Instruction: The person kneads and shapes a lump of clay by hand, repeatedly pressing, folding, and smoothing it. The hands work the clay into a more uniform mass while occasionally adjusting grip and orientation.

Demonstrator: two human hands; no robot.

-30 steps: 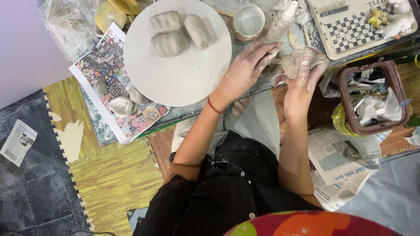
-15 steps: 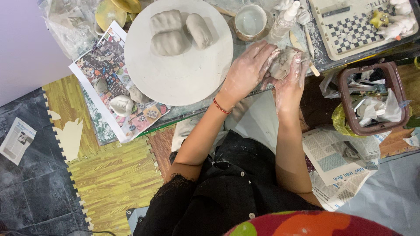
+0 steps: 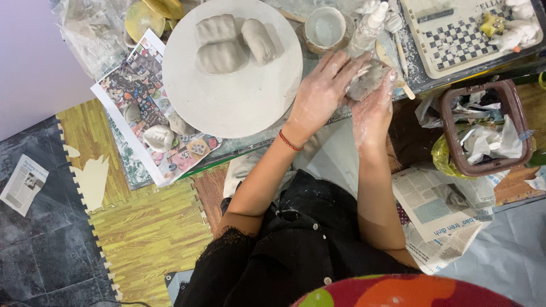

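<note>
Both hands pressed a grey clay lump (image 3: 367,81) between them at the table edge: the left hand (image 3: 323,91) curled over it, the right hand (image 3: 372,108) cupped beneath. A round board (image 3: 227,108) with three clay pieces (image 3: 230,42) lay left of the hands.

Bright even indoor light, soft shadows, sharp focus, slight wide-angle bend at edges, no glare

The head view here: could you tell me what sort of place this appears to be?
Most likely a pottery or clay-craft workspace: both hands, left hand and right hand, press a clay lump, shaped clay pieces sit on a round board, beside a water cup.
</note>
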